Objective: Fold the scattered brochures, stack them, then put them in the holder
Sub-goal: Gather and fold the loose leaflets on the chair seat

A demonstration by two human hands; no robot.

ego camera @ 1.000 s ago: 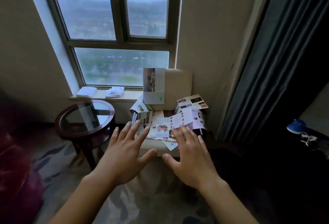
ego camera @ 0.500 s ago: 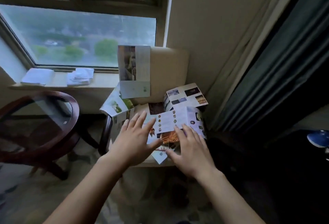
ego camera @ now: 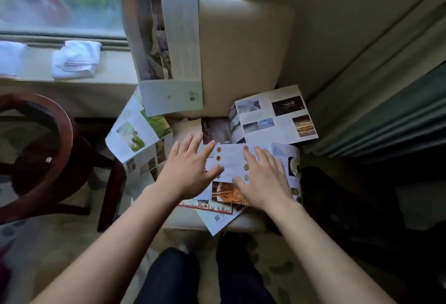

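Cream chair [ego camera: 243,57]: seat strewn with unfolded brochures [ego camera: 272,117], one propped against backrest. White brochure with round gold emblems [ego camera: 231,163]: topmost, seat centre. Left hand [ego camera: 190,171], right hand [ego camera: 263,183]: fingers spread flat, gripping nothing, poised upon it. Advised: pin one panel, fold along existing crease, align edges before pressing.

— Brochures [ego camera: 231,163]: printed paper, smooth, faintly glossy on the photo panels.
— And the chair [ego camera: 243,57]?
— Cream upholstery, smooth, with a soft leather-like sheen.
— Side table [ego camera: 65,134]?
— Dark reddish wood, polished, glossy along the rim.
— On the sill?
— Folded towels [ego camera: 76,59], white cloth, matt. Curtain [ego camera: 386,120]: heavy woven cloth, matt, pleated.
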